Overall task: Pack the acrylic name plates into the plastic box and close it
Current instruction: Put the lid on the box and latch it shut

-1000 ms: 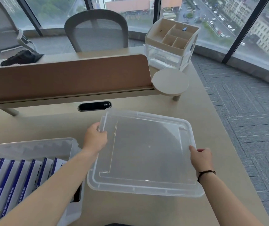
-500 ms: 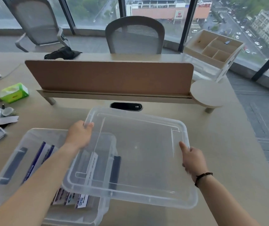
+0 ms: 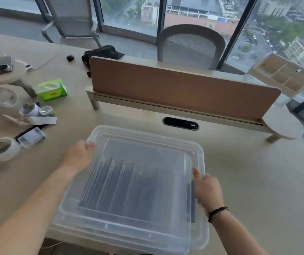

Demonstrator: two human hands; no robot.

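Lid (image 3: 147, 144) at lower centre of frame, over the plastic box (image 3: 99, 234) of upright name plates (image 3: 121, 184); we grip its short ends, left hand (image 3: 79, 155) far-left, right hand (image 3: 207, 188) right, long axis between hands, rims not quite aligned

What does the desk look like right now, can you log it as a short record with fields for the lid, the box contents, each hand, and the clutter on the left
lid: clear lid lies over the plastic box; whether it is snapped shut cannot be told
contents: name plates standing in a row, seen through the lid
left hand: left hand grips the lid's far left corner
right hand: right hand holds the lid's right edge
clutter: tape roll, green tissue pack
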